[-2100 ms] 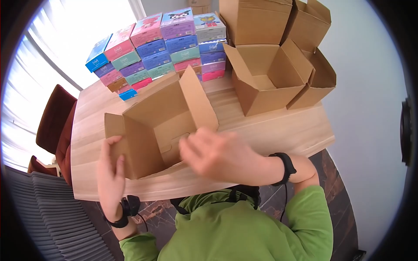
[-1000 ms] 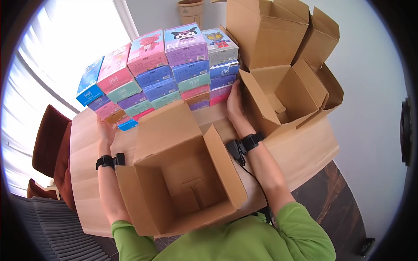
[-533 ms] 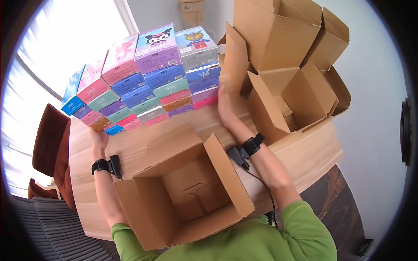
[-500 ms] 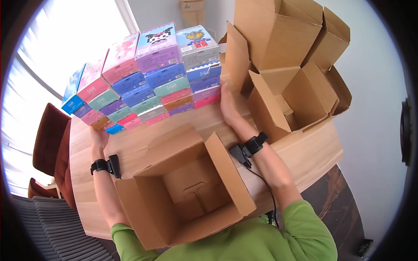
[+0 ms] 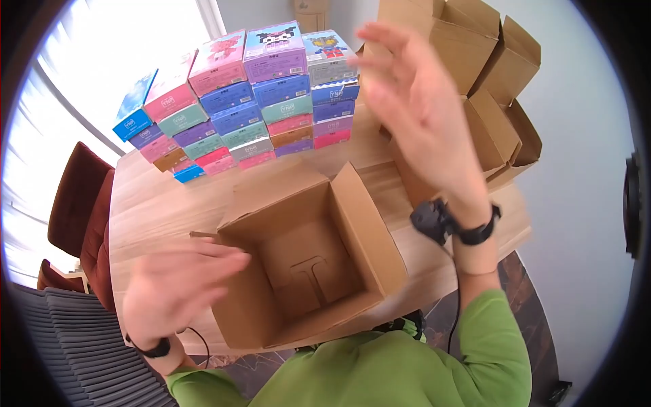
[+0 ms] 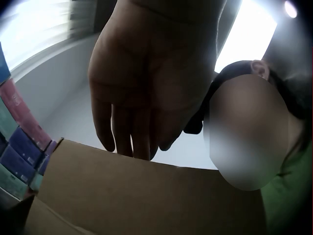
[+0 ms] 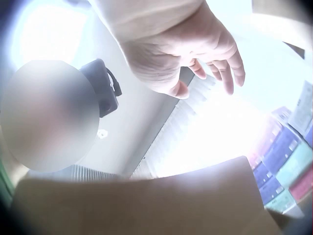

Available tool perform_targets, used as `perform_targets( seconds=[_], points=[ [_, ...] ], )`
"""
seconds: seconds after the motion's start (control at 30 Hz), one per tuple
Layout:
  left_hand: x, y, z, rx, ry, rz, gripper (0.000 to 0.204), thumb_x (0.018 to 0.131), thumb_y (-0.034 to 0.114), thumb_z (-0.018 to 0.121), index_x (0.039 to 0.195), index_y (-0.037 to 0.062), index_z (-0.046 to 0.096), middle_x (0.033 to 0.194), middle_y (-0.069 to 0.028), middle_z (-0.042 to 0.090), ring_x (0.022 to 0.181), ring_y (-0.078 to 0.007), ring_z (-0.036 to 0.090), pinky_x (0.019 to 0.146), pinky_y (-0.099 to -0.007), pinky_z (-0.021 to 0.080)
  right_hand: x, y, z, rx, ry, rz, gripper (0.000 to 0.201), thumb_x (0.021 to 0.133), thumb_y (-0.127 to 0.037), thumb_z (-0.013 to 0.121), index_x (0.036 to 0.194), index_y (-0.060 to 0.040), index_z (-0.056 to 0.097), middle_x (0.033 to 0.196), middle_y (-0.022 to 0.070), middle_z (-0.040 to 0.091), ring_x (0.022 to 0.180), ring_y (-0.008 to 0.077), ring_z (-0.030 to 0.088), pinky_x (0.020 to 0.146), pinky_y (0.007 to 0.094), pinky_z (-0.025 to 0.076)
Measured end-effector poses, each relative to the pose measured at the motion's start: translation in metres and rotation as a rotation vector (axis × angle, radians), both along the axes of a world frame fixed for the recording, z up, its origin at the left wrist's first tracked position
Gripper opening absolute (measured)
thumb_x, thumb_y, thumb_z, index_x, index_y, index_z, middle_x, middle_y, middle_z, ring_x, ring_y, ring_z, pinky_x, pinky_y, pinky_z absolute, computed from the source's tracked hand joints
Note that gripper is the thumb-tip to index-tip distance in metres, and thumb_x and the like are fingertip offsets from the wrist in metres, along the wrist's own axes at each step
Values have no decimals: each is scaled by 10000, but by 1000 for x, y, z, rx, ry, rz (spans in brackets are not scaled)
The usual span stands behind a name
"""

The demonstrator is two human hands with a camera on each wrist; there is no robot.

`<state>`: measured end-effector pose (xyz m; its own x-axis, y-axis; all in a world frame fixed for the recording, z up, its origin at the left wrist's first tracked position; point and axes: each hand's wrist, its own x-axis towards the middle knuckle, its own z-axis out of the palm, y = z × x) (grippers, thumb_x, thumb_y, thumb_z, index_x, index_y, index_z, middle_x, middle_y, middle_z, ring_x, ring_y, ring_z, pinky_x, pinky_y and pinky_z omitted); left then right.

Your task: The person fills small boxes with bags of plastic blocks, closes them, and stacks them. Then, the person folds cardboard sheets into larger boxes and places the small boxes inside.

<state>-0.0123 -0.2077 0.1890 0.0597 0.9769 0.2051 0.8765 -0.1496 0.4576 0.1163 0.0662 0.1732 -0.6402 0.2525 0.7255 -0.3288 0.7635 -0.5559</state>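
An open cardboard box (image 5: 308, 271) sits at the table's near edge, its flaps spread and its inside bare. My left hand (image 5: 180, 288), blurred, hovers over its left flap with fingers extended and holding nothing. In the left wrist view that hand (image 6: 146, 83) hangs above a cardboard wall (image 6: 146, 191), fingers pointing down. My right hand (image 5: 427, 119) is raised on the right, between the stack and the other cartons, fingers loosely spread. Nothing lies in the right hand (image 7: 190, 54) in the right wrist view either. Behind the box stands a stack of colourful toy boxes (image 5: 254, 122), several layers high.
More open cartons (image 5: 498, 129) stand at the table's right, partly hidden by my right hand. A red-brown chair (image 5: 85, 197) is beyond the table's (image 5: 163, 224) left edge. A cable (image 5: 456, 298) hangs from the right wrist camera.
Both hands have left the sides of the toy-box stack and come back toward me, the left down to the near box, the right up into the air. Earlier, my hands were at the near box.
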Motion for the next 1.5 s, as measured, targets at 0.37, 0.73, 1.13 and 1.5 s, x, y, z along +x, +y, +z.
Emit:
perform_targets(
  seconds=[0.37,0.73,1.13,1.5],
  points=[
    [30,-14,-44,-298,464,131,453,630,13,614,1067,130,602,1004,-60,604,1115,-213,478,1029,-522,237,-151,141,0,277,-832,-605,771,718,-455,624,1249,18,327,1039,239,551,871,342,592,747,417,479],
    [71,2,-91,214,409,-70,163,609,143,602,611,125,440,545,16,403,545,-113,494,651,-271,475,-142,159,-19,-238,-813,-333,933,559,-421,792,1260,-4,339,992,175,563,891,259,578,647,333,454],
    [107,21,-105,289,375,71,268,678,200,648,619,126,397,534,13,354,475,-98,443,434,-216,386,-133,158,-24,-492,-708,-233,645,642,-254,782,1132,25,470,897,144,595,693,182,616,560,310,535],
    [107,19,-80,140,26,183,312,698,283,677,910,89,556,693,4,572,623,-163,581,533,-261,461,-132,168,-5,-446,-247,-381,595,716,-186,727,1172,28,410,878,146,602,701,176,637,539,327,541]
  ],
)
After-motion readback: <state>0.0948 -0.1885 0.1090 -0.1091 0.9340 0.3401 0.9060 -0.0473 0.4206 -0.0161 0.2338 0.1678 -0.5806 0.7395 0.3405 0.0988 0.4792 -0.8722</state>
